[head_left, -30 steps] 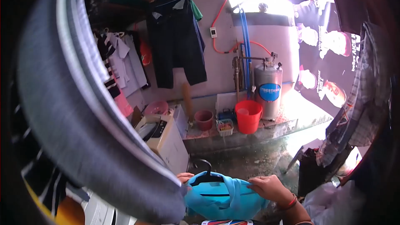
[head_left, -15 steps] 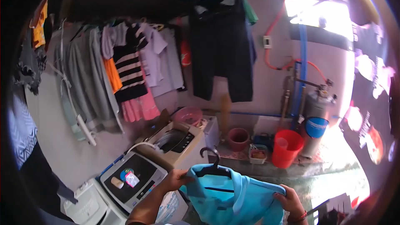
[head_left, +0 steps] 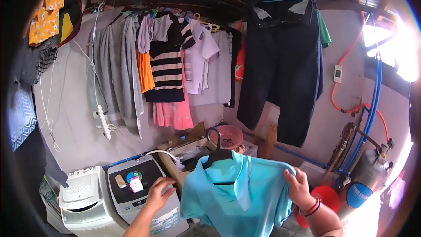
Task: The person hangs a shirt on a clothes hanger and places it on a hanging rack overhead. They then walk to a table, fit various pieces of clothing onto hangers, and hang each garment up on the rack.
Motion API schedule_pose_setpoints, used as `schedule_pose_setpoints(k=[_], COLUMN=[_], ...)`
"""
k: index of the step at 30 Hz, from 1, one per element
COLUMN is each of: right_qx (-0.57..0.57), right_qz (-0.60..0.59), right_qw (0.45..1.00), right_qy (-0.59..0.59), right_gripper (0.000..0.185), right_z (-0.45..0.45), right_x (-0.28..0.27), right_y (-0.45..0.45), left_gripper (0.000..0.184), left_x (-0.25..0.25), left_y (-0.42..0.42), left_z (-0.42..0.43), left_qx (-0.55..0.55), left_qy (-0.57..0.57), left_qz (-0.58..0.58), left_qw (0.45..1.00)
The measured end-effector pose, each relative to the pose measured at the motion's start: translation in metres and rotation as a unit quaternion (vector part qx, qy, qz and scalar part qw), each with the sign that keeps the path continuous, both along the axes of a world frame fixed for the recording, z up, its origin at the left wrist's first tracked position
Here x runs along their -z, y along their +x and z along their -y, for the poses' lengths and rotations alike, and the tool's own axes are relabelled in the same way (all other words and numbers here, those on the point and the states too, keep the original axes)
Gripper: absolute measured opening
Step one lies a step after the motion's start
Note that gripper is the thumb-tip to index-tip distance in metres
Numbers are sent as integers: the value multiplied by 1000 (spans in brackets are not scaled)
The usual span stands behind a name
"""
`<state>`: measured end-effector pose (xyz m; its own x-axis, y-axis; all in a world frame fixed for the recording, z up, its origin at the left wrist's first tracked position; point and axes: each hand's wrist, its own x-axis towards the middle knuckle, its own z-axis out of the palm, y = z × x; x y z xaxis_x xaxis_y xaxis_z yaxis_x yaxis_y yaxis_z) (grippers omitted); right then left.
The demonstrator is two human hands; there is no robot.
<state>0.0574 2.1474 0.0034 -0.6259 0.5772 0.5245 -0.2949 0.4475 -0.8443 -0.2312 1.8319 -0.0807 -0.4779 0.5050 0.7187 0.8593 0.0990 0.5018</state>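
A light blue collared shirt hangs on a black hanger, its hook sticking up above the collar. My right hand pinches the shirt at the shoulder on the right side, with bands round the wrist. To the left of the shirt, my left hand is apart from the cloth, fingers loosely bent and nothing in them. The shirt's lower part runs out of view at the bottom.
A grey washing machine and a white twin-tub washer stand at left. Behind the shirt are a beige washer and a pink basin. Dark trousers hang overhead; a red bucket and metal tank stand right.
My left hand has let go of the shirt and moved left. The right hand still grips it, and the shirt is raised higher. The view has turned left.
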Motion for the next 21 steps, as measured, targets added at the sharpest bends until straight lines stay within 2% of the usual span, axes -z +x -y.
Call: schedule_pose_setpoints(k=[2,4,6,10,11,14,15,18,21], right_qx=[-1,2,54,108,121,153,157,197,327], right_qz=[-15,-27,-97,-218,-241,-326,-347,-376,-384], right_qw=[1000,1000,992,960,951,916,904,876,821], right_qy=[27,16,52,136,153,179,196,228,267], right_gripper=[33,34,35,33,34,36,35,39,47], right_z=[-32,-49,-89,-132,-143,-172,-180,-210,-244], right_x=[-24,-63,-97,-198,-222,-293,-316,-378,-435], right_y=[-20,-31,-47,-66,-71,-91,-97,-116,-136], left_gripper=[19,12,10,16,18,18,18,18,17], left_x=[34,52,56,82,63,50,46,24,18], left_y=[-23,-35,-45,-91,-83,-101,-107,-112,-117], left_z=[15,28,33,22,9,-22,-36,-67,-95], left_qx=[-77,-127,-176,-197,-202,-166,-148,-148,-144], left_qy=[-16,13,40,78,79,35,60,40,49], left_qz=[73,85,91,142,137,94,107,71,107], left_qw=[994,988,979,967,967,981,981,986,982])
